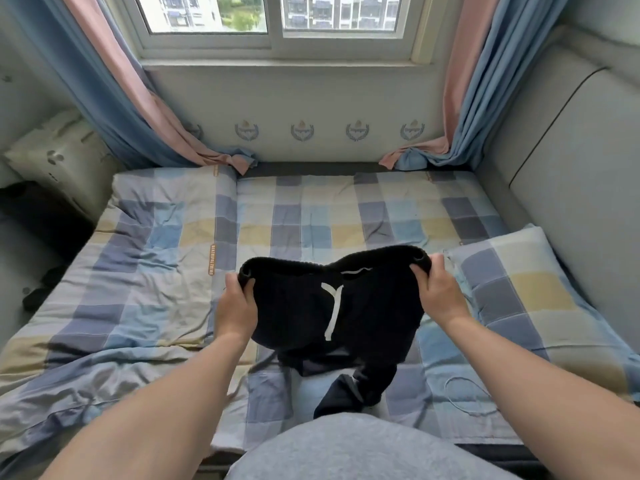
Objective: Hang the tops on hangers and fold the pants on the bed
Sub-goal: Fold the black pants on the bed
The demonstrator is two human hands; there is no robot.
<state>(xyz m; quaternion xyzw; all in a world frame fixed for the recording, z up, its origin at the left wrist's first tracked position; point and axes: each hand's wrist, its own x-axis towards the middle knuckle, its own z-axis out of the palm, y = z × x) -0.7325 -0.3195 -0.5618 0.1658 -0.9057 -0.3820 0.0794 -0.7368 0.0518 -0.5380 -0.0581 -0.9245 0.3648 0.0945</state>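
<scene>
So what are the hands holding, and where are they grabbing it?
Both hands, left hand and right hand, grip the black pants by the two ends of the waistband, above the bed.

this was a bedroom in a home. a bed reached the window wall, covered in checked blue, yellow and grey bedding, with a matching pillow at the right. pink and blue curtains hung beside a window, through which apartment blocks showed. a padded panel lined the right wall.
</scene>
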